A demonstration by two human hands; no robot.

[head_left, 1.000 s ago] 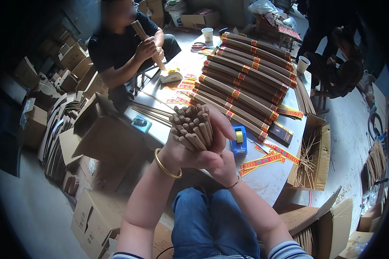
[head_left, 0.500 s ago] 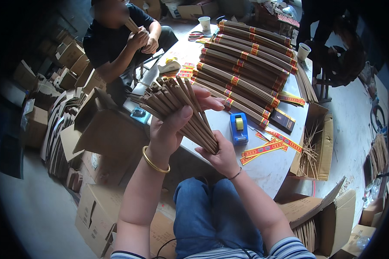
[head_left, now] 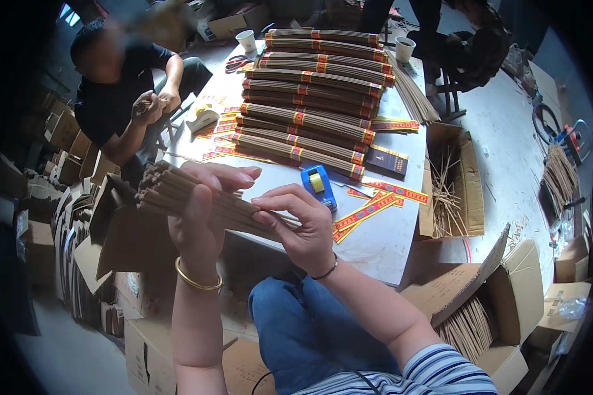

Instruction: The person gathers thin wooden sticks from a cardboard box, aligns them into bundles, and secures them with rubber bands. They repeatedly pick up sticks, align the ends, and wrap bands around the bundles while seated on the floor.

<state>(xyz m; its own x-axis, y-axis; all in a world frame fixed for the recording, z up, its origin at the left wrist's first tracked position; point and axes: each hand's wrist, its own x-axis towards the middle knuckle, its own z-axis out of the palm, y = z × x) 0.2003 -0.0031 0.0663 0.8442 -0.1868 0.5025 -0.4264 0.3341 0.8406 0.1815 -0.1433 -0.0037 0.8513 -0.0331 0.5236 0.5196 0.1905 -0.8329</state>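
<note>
A loose bundle of brown incense sticks [head_left: 159,189] lies nearly level in front of me, its blunt ends toward the left. My left hand [head_left: 201,214] cradles it from below, thumb across the near side and fingers reaching over the far side. Farther along the bundle, my right hand [head_left: 302,227] pinches the sticks between thumb and fingers near their right end. Just beyond sits a blue tape dispenser [head_left: 319,189] with yellowish tape. Red and yellow paper bands [head_left: 366,217] lie to its right, and banded incense bundles [head_left: 303,118] are stacked behind it.
On the white table [head_left: 382,257] are a dark flat box [head_left: 385,162], a white tape dispenser [head_left: 202,118], scissors [head_left: 236,63] and two paper cups [head_left: 404,49]. Cartons of sticks [head_left: 471,191] stand at the right. A co-worker [head_left: 122,85] sits across at the left, hands together.
The bundle has swung from a steep slant to nearly level and shifted left. My right hand has moved from its lower end to pinching along the side. The view has turned slightly.
</note>
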